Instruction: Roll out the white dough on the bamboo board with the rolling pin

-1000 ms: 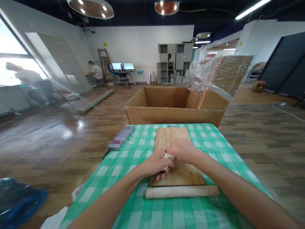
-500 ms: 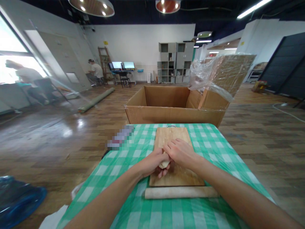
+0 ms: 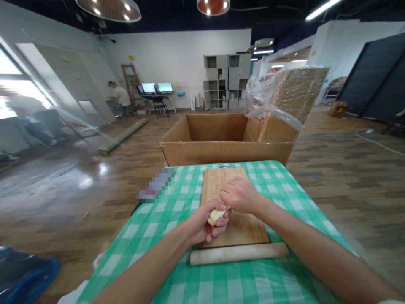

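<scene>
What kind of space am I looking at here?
Probably an open office or workshop: two lit monitors on a desk against the far wall, grey lockers beside them, and a large cardboard box on the wood-look floor.

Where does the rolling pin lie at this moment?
In the head view, the rolling pin lies low and slightly right of centre, on the checked tablecloth, along the near edge of the wooden board.

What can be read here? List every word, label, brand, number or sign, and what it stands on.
No text can be read.
Left monitor and right monitor: lit, too small to read.
Yellow patch on the back wall: too small to read.
Pixelated object on the tablecloth: obscured.
Cutting board, rolling pin: no lettering visible.
</scene>
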A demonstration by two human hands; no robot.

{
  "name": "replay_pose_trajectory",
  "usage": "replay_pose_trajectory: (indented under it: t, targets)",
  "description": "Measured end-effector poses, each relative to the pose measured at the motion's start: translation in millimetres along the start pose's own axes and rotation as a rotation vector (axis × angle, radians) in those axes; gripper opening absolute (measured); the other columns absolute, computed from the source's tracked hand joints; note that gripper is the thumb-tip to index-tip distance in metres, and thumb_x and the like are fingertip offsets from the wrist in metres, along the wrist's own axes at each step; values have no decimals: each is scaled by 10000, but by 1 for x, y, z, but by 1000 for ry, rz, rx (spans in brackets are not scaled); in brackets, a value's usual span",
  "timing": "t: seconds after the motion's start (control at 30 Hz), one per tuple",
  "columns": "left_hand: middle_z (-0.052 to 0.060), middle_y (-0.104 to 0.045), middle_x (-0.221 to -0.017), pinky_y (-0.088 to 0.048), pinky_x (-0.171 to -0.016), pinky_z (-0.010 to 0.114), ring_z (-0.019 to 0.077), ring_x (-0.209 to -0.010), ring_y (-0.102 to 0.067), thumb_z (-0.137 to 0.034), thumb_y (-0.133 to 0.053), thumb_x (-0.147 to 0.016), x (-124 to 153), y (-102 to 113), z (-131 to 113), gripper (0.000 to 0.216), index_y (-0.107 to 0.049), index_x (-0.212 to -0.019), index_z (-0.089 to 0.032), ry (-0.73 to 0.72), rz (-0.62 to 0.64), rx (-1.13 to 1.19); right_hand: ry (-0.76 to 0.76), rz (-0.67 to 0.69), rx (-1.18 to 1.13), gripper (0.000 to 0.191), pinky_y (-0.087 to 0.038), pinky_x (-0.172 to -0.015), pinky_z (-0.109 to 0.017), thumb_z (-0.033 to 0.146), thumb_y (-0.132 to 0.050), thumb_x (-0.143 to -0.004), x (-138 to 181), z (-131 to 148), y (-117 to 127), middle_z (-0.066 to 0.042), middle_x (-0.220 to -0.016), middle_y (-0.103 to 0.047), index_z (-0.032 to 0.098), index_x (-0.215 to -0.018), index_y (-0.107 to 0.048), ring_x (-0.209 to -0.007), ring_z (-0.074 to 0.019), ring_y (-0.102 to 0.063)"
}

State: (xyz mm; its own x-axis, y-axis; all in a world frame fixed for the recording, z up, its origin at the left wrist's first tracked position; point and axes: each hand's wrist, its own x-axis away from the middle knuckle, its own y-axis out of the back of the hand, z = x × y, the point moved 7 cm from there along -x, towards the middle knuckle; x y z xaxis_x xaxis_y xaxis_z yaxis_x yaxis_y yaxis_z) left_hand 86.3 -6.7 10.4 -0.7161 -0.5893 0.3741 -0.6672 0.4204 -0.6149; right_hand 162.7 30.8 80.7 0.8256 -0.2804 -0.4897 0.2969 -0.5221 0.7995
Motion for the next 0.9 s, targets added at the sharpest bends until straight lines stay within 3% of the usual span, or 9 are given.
replay_pose_trajectory:
  t: [0.23, 0.4, 0.47, 0.57, 0.63, 0.77, 0.9]
  targets:
    - [-59, -447, -509, -275, -215, 157, 83, -320, -388, -375, -599, -795, 2, -10, 3, 217, -553, -755, -167, 25, 116, 79, 50, -181, 13, 310, -241, -610, -347, 174, -540, -979, 4, -1, 16, -21, -602, -626, 195, -684, -635, -586, -173, -484]
    - [-61, -448, -507, -287, -233, 171, 90, -328, -392, -414, -599, -777, 3, -4, -1, 241, -540, -752, -182, -3, 81, -44, -2, -52, 0, 287, -273, -618, -347, 227, -563, -981, 3, -6, 9, -47, -659, -683, 196, -722, -682, -625, -190, -557]
    - [-48, -489, -519, -348, -282, 189, 109, -362, -459, -410, -595, -794, 4, 5, -7, 233, -540, -749, -188, -73, -26, -263, -41, 105, -39, 225, -293, -610, -340, 222, -579, -964, 1, -7, 0, -59, -716, -723, 192, -790, -719, -658, -207, -611]
    - [-25, -550, -512, -405, -379, 220, 145, -412, -542, -408, -582, -864, 8, 15, -24, 241, -559, -748, -199, -217, -251, -775, -134, 372, -104, 175, -326, -588, -326, 192, -603, -928, 1, -5, -17, -78, -781, -761, 182, -829, -746, -685, -233, -667]
    - [10, -653, -612, -450, -488, 248, 183, -544, -633, -434, -610, -889, 14, 11, -39, 246, -625, -822, -198, -359, -373, -1125, -207, 482, -135, 158, -357, -587, -323, 215, -631, -903, 2, -4, -23, -100, -804, -769, 170, -811, -752, -709, -256, -690]
    - [73, -753, -1013, -491, -742, 332, 268, -903, -696, -455, -602, -943, 25, 0, -57, 294, -659, -1107, -218, -534, -478, -1584, -309, 541, -219, 162, -420, -634, -326, 296, -685, -869, 4, -6, -21, -134, -894, -771, 154, -904, -756, -803, -287, -708]
    - [86, -703, -1130, -489, -827, 353, 265, -1000, -672, -377, -514, -1005, 24, 1, -60, 246, -614, -1170, -224, -548, -470, -1780, -374, 524, -370, 197, -433, -678, -312, 312, -658, -881, 8, -15, -12, -115, -974, -764, 171, -1003, -720, -877, -269, -700]
